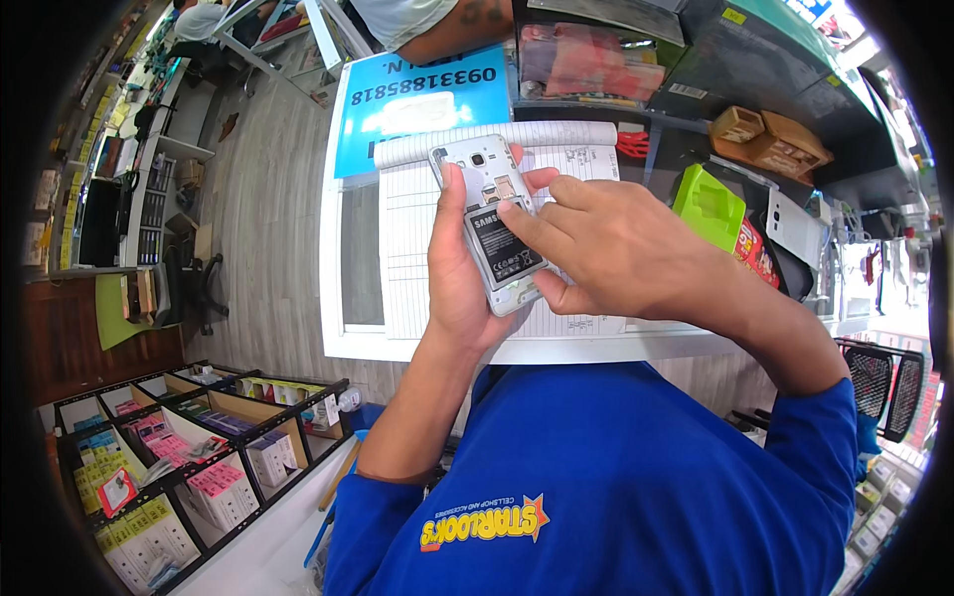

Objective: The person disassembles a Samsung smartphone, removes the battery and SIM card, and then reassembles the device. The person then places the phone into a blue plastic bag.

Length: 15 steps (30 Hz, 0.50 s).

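A smartphone (pixel 469 162) with its back cover off lies tilted in my left hand (pixel 455 278), its back facing up. My left thumb runs along its left edge, and fingertips show behind the right edge. In the lower half of its white body sits a black battery (pixel 505 245). Just above that are metal card slots (pixel 504 187). My right hand (pixel 631 243) reaches across from the right; its index fingertip presses by the slots at the battery's top edge. The right thumb rests against the phone's lower right side, other fingers curled.
Under the phone lies an open lined notebook (pixel 409 238) on a white-edged table (pixel 447 350), with a blue sign (pixel 363 109) behind. At right are a bright green tray (pixel 709 206), a white phone-shaped panel (pixel 795 226) and a brown carton (pixel 790 147). Another person's arm (pixel 462 28) rests beyond.
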Available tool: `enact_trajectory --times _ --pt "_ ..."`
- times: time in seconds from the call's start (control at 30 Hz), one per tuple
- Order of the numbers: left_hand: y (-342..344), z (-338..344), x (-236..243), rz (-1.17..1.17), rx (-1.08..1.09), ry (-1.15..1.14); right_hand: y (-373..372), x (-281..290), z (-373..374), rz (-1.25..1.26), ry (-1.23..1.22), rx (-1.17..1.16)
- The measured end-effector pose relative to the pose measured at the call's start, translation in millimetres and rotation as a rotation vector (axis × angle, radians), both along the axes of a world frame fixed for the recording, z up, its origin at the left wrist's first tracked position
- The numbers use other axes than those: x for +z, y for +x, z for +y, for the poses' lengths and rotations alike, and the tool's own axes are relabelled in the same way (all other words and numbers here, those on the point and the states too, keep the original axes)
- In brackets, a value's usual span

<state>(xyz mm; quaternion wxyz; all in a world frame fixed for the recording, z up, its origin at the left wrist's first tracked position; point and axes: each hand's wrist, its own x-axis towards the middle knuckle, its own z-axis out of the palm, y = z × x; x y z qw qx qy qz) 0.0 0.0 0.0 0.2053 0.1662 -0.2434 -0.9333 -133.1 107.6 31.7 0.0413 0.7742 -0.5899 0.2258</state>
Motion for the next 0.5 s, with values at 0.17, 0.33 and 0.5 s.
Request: enact_trajectory --times 0.17,0.33,0.5 --pt "3 -2 -9 -0.063 0.012 0.001 2 -6 -2 0.015 0.044 0.003" --pt "2 -1 -10 -0.058 0.043 0.008 2 -11 -4 0.049 0.066 0.021" --pt "0 -2 -11 -0.049 0.057 -0.002 0 -16 -4 0.052 0.049 0.029"
